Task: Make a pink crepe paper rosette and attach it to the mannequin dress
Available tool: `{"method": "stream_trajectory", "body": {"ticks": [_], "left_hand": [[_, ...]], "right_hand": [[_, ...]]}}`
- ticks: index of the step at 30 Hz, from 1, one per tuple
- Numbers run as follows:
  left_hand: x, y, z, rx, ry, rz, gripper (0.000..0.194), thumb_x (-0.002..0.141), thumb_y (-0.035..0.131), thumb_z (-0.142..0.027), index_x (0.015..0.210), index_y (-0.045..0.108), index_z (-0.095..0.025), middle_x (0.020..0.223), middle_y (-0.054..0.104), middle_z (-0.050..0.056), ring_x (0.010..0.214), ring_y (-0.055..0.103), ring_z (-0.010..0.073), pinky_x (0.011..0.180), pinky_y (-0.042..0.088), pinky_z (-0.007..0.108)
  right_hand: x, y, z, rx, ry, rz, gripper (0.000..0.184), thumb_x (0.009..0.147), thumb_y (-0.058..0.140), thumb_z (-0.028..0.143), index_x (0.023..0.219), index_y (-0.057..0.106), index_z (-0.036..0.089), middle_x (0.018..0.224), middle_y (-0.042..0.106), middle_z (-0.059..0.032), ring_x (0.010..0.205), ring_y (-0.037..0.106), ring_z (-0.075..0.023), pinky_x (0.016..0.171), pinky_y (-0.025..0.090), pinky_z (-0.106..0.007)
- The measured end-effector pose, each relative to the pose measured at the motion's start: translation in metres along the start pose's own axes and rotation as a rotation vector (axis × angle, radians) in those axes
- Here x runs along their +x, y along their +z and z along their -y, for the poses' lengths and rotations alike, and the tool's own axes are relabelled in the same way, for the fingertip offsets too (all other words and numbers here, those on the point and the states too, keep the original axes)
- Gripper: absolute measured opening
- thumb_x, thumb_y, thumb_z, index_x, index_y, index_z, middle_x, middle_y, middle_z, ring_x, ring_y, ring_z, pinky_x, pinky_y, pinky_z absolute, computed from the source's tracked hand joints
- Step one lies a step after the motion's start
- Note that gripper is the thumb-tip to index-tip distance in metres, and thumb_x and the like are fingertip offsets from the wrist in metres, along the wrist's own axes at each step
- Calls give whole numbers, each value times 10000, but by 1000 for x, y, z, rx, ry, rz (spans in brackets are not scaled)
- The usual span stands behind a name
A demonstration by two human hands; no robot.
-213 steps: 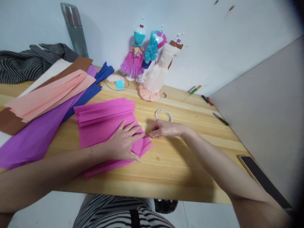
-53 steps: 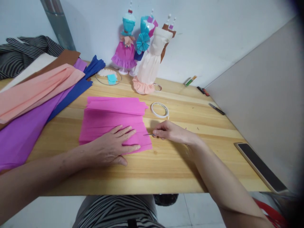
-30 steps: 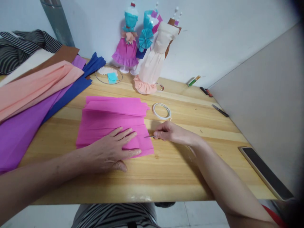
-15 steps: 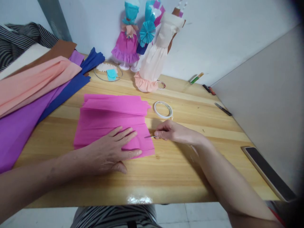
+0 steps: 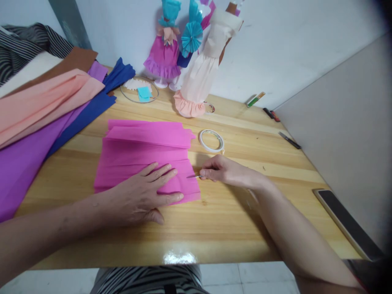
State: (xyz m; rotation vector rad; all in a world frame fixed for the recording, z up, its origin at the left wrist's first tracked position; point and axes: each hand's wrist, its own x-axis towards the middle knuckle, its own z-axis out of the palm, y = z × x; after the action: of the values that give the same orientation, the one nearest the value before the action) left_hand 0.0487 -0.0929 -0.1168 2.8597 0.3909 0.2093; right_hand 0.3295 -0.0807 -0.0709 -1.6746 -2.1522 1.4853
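A sheet of bright pink crepe paper [image 5: 147, 141] lies on the wooden table, folded in layers with creases running across it. My left hand [image 5: 150, 190] rests flat on its lower part, fingers spread, pressing it down. Just off the paper's right edge, my right hand [image 5: 216, 169] is closed around a slim metal tool with a pointed blade [image 5: 192, 177]. The tip reaches over the pink paper's right side; the handle is hidden in my fingers. Right behind that hand lies a roll of white tape [image 5: 211, 141].
Folded crepe paper in peach [image 5: 45, 104], purple and blue is piled at the left. Paper-dressed dolls [image 5: 199, 77] stand along the wall beside a wire hoop [image 5: 122, 92]. To the right are a green tube [image 5: 255, 99], a utility knife [image 5: 290, 140] and a phone [image 5: 343, 220].
The camera view has shifted very slightly. Both hands, the metal tool and the pink paper keep their places.
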Motion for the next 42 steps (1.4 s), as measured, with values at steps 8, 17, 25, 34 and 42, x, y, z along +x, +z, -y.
{"method": "stream_trajectory", "body": {"ticks": [8, 17, 25, 34, 42], "left_hand": [[2, -4, -1, 17, -5, 41, 601, 870, 488, -579, 1399, 473, -294, 1484, 394, 224, 1388, 318, 436, 1070, 279, 597], [0, 4, 2, -2, 4, -20, 615, 856, 514, -592, 1398, 475, -305, 1522, 362, 159, 1407, 289, 391, 1114, 228, 559], [0, -2, -1, 22, -10, 3, 595, 862, 515, -574, 1390, 483, -303, 1490, 407, 172, 1400, 314, 383, 1116, 238, 542], [0, 0, 0, 3, -3, 8, 593, 870, 507, -569, 1396, 481, -296, 1494, 390, 196, 1393, 315, 412, 1093, 244, 577], [1, -3, -1, 36, -9, 36, 600, 866, 511, -570, 1400, 471, -300, 1490, 394, 196, 1405, 300, 403, 1099, 255, 556]], "right_hand": [[0, 2, 0, -15, 2, -17, 417, 789, 532, 503, 542, 399, 195, 553, 277, 52, 529, 247, -90, 485, 194, -264], [2, 2, 3, -30, 14, -24, 411, 781, 530, 502, 540, 417, 190, 538, 288, 52, 517, 259, -87, 484, 199, -258], [3, 2, 1, -42, 7, -15, 415, 783, 515, 516, 547, 393, 198, 561, 276, 51, 528, 253, -90, 494, 202, -266], [3, 2, 1, -33, 9, -3, 415, 786, 509, 515, 547, 395, 196, 558, 268, 53, 533, 248, -91, 493, 197, -267], [2, 2, 2, -28, 13, -8, 420, 785, 513, 518, 545, 391, 196, 559, 270, 55, 529, 248, -87, 493, 194, -263]]}}
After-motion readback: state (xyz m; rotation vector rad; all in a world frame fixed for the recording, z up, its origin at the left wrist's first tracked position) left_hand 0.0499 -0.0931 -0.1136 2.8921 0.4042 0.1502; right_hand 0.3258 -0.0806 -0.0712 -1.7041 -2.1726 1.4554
